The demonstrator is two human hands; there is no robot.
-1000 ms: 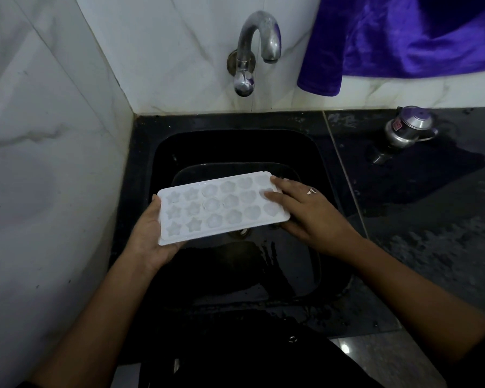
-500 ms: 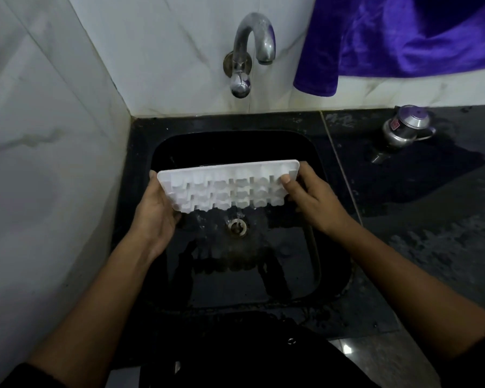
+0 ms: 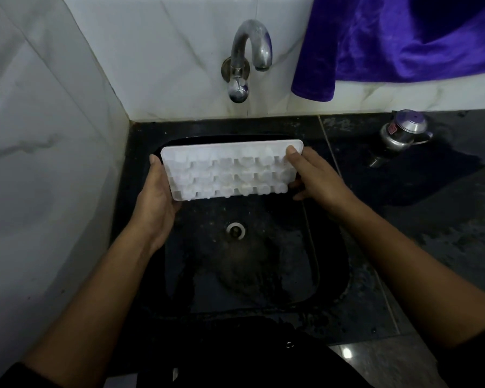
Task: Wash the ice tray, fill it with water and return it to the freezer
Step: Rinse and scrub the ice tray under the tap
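Gripping the upturned ice tray (image 3: 230, 170) by its short ends, both hands' fingers (image 3: 291, 152) pinch it.

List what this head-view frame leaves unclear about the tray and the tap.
- Ice tray: underside faces the camera, so its cavities are hidden.
- Left hand and right hand: fingers behind the tray, so grip only partly visible.
- Tap: no stream shows; handle setting unreadable.
- Sink: too dark to judge standing water.
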